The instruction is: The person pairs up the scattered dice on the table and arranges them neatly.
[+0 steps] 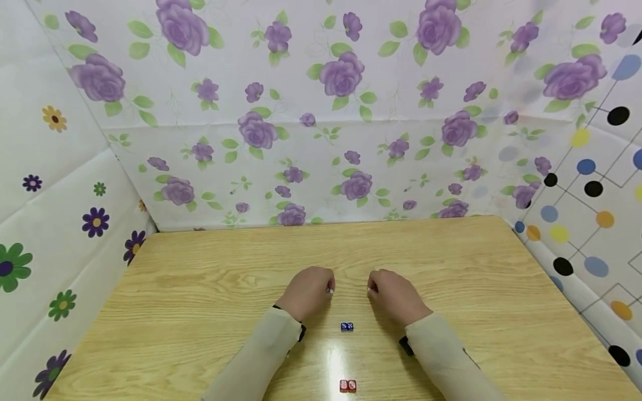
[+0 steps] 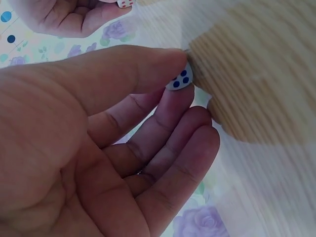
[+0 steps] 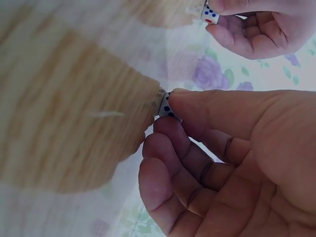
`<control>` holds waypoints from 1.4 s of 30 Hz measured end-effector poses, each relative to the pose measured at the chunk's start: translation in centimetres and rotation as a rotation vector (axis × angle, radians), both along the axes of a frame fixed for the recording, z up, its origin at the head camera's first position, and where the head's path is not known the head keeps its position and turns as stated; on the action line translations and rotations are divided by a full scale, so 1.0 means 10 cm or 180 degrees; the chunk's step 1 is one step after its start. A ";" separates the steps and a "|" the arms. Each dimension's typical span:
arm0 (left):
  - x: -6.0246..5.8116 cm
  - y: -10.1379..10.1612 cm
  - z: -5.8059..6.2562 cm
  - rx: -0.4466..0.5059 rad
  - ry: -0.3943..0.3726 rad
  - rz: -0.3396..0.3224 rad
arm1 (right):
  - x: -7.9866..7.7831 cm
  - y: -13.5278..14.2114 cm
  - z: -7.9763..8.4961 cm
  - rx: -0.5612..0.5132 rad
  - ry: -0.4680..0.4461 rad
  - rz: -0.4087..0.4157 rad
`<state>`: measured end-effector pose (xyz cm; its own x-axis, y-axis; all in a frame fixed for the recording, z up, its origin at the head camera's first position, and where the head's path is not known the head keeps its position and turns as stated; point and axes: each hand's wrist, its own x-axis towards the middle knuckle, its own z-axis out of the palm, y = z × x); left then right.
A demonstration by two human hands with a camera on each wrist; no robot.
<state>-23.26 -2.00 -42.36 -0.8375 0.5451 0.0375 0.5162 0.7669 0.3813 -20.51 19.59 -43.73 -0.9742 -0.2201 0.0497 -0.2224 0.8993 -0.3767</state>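
Observation:
My left hand [image 1: 308, 292] pinches a white die [image 2: 180, 80] with blue dots between thumb and fingertip. Across a small gap, my right hand [image 1: 398, 295] holds another white die [image 3: 167, 106] the same way, its visible dots dark blue. In the left wrist view, red dots show on the right hand's die [image 2: 126, 3]. Both dice are low over the wooden tabletop [image 1: 200, 278]; whether they touch it I cannot tell. Between the forearms, two blue dice [image 1: 347, 327] lie side by side. Nearer to me sits a pair of red dice [image 1: 348, 386], also together.
A white cloth with purple roses [image 1: 356, 184] hangs behind the table's far edge. Flower-patterned cloth [image 1: 95, 223] stands along the left side, and a dotted cloth [image 1: 597, 220] along the right. Dark straps [image 1: 406, 345] circle the wrists.

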 end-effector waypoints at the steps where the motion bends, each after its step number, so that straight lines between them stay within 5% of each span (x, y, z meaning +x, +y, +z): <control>1: 0.00 0.00 0.00 -0.0022 0.0024 -0.0022 | 0.00 0.00 0.00 -0.0004 -0.0009 0.0000; 23: -0.04 0.09 -0.09 -0.0043 0.0017 -0.0277 | -0.03 -0.08 0.00 0.0082 -0.0043 0.0080; 34: -0.04 0.05 -0.06 0.0115 -0.0215 0.0022 | -0.05 -0.03 0.05 -0.0065 -0.0221 0.0010; 42: -0.05 0.05 -0.06 0.0074 -0.0168 0.0023 | -0.07 -0.04 0.02 -0.0081 -0.0167 0.0050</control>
<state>-23.77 -1.55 -42.94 -0.8426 0.5385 0.0058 0.4893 0.7611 0.4257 -21.25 19.17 -43.49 -0.9720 -0.2348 0.0044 -0.2158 0.8857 -0.4110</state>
